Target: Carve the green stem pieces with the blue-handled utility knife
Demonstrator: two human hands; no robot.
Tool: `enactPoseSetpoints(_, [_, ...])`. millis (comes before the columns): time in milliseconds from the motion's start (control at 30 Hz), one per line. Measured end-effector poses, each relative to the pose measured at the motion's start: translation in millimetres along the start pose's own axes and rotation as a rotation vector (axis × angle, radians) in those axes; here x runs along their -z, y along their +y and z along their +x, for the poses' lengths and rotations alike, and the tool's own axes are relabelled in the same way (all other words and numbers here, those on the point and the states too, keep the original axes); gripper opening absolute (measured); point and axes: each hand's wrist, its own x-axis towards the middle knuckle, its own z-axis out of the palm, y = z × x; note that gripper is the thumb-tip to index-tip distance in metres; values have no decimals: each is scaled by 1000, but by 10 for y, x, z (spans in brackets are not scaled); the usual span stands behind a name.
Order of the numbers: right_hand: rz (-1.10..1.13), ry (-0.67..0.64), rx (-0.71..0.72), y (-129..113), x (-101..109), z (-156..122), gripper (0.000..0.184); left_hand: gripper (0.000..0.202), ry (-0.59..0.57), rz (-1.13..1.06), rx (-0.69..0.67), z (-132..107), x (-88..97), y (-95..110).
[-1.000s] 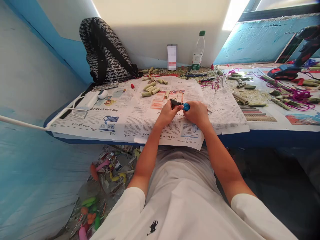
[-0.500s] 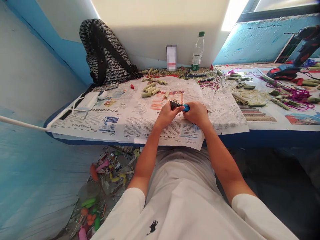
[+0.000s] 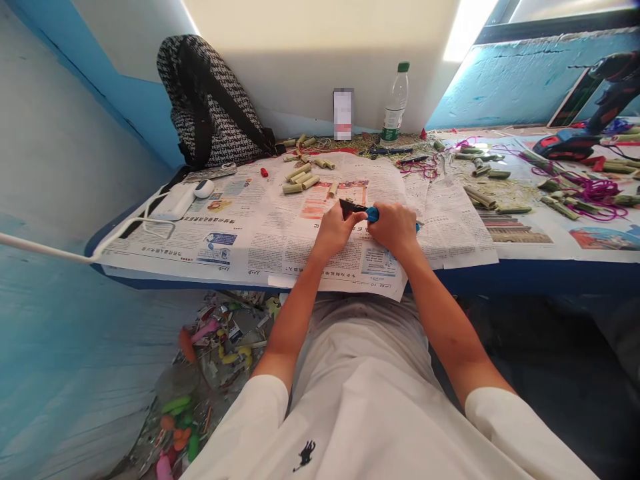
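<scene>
Over the newspaper (image 3: 270, 240), my right hand (image 3: 393, 223) is wrapped round the blue handle of a utility knife (image 3: 372, 214). A bit of blue shows behind this hand too. The knife's dark blade points left, across the fingers of my left hand (image 3: 334, 230). That hand is closed, its thumb pressed along the blade close to the handle; whether anything else is in its fingers is hidden. Just beyond the hands lies a short cut stem piece (image 3: 333, 190), with a group of similar pale green stem pieces (image 3: 301, 179) farther back.
A plastic bottle (image 3: 395, 107) and a phone (image 3: 343, 115) stand at the wall. On the left are a patterned bag (image 3: 215, 107) and a white device (image 3: 175, 201) with a cable. To the right lie purple cord (image 3: 600, 190), more stems (image 3: 480, 197) and a cordless drill (image 3: 600, 107).
My hands have barely moved; the right one has turned slightly on the knife handle, and more blue now shows at its right side.
</scene>
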Motion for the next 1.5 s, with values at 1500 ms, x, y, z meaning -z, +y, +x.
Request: enactPoseSetpoints(1500, [46, 42, -6, 14, -9, 10, 24, 15, -10, -135, -111, 35, -22, -129])
